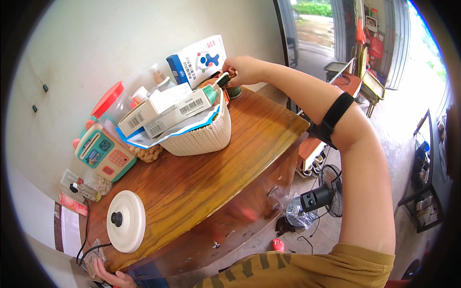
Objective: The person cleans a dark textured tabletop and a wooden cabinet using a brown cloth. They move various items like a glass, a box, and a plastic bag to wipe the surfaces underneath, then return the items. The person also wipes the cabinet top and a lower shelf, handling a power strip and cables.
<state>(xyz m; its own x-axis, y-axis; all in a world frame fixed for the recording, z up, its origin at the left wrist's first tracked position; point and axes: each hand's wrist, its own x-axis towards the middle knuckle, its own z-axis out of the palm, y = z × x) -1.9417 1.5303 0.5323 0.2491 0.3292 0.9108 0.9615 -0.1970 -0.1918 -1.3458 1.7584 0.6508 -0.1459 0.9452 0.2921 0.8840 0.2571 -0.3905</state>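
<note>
My right hand reaches to the far end of a wooden dresser, behind a white woven plastic basket. Its fingers curl at a small brownish thing above a dark can; whether they grip it is hidden. Close to that hand, a brush with black bristles sticks up from the basket. A white and blue carton stands just behind. At the lower left, my left hand is partly cut off by the picture edge. Its fingers and thumb are apart, beside a clear plastic container.
Long cartons lie across the basket. Left of it are a red-lidded clear jar, a toy money box and a bag of peanuts. A corded white round base lies nearer. A fan stands on the floor.
</note>
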